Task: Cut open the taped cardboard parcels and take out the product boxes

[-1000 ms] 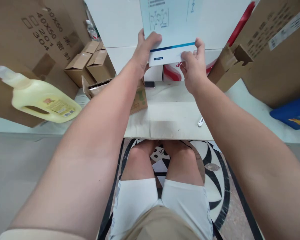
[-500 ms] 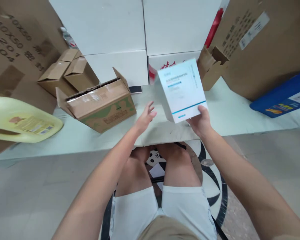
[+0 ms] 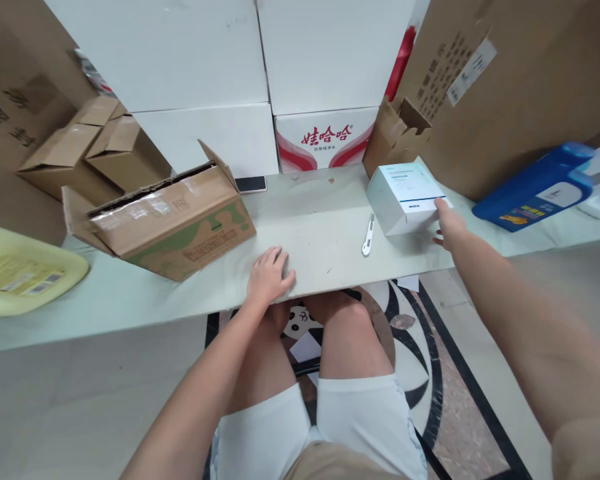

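A white carton with a blue stripe (image 3: 405, 183) rests at the right of the table, against a small brown open box. At its near right corner is my right hand (image 3: 450, 223), thumb touching the top edge and the other fingers apart beside the front face. My left hand (image 3: 270, 277) lies palm down near the table's front edge, fingers loosely spread, holding nothing. Between the hands lies a small white utility knife (image 3: 368, 237). Left of my left hand stands a brown and green cardboard box (image 3: 185, 227) with raised flaps.
White cartons (image 3: 325, 140) are stacked along the back, with a phone (image 3: 251, 185) before them. Small brown boxes (image 3: 125, 150) and a yellow jug (image 3: 25, 273) stand at the left. A blue bottle (image 3: 535, 190) leans at the right, near a large cardboard sheet (image 3: 530, 87).
My right hand has moved right and lowered the white carton onto the table. My left hand has come down onto the tabletop. The utility knife has come into view.
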